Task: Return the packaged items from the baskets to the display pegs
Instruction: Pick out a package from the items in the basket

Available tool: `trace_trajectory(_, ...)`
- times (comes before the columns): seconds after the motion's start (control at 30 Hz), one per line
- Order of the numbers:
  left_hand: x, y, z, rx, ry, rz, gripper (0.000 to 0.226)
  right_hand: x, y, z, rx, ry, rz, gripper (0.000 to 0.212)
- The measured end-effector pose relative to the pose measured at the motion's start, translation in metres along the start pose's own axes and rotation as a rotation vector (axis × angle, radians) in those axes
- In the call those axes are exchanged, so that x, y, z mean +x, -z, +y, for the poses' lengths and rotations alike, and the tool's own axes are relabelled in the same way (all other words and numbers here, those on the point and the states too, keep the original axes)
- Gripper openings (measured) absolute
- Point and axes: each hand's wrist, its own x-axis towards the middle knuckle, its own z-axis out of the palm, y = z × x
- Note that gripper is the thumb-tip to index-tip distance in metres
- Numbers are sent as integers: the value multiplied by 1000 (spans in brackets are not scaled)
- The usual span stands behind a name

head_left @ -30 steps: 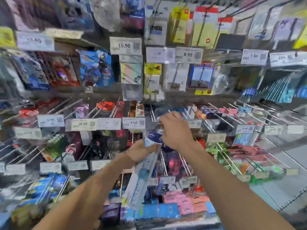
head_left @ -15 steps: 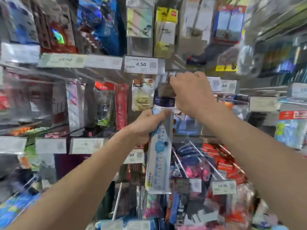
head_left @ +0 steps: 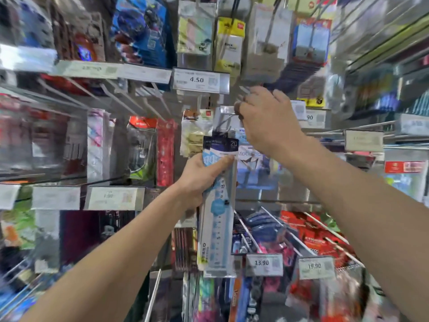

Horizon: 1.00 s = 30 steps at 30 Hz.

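A long packaged ruler [head_left: 217,219], pale blue with a dark header card marked 20, hangs upright in front of the peg wall. My left hand [head_left: 200,180] grips it near the top, thumb across the front. Just above, my right hand [head_left: 267,119] pinches the tip of a metal display peg [head_left: 228,110] at its small clear label holder. The ruler's header sits right below that peg tip. Whether the pack's hole is on the peg is hidden by my fingers.
Rows of pegs with packaged stationery fill the wall. A price tag reading 4.50 [head_left: 200,80] hangs above the peg. A red ruler pack [head_left: 165,152] hangs to the left. Tags 13.90 [head_left: 264,264] and 19.90 [head_left: 316,267] front lower pegs with red packs.
The view has closed in on the peg wall and tilted up. My right hand rose from the ruler's top to the peg tip; my left hand still holds the ruler upright.
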Motion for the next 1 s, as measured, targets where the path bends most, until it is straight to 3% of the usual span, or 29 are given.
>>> trace_trajectory(0.1, -2, -1, -1, -22, -2, 32, 16, -13, 6, -11, -102, -207, 164, 8)
trace_trajectory(0.17, -3, 0, 0, -40, 4, 38, 26, -19, 9, -17, -34, -268, 179, 9)
trace_trajectory(0.27, -5, 0, 0, -49, 14, 48, 32, -22, 8, -19, 237, -432, 47, 31)
trace_trajectory(0.37, -5, -1, 1, -51, 6, 72, 31, -14, 13, -28, 389, -571, 32, 56)
trace_trajectory(0.47, -5, -1, 5, -25, 3, 73, 34, -8, 11, -40, 505, -507, -126, 61)
trace_trajectory(0.6, 1, -1, 14, 37, -14, 45, 32, -15, 1, -31, 639, -437, -403, 33)
trace_trajectory(0.7, 5, -1, 23, 61, 7, -3, 31, -14, 3, -17, 884, -472, -387, 11)
trace_trajectory(0.83, 5, 0, 25, -9, 106, -76, 47, -13, 8, -17, 1038, -513, -304, 58)
trace_trajectory(1.0, 4, 14, 18, -277, 298, -148, 42, -9, 4, -18, 971, -560, -224, 51)
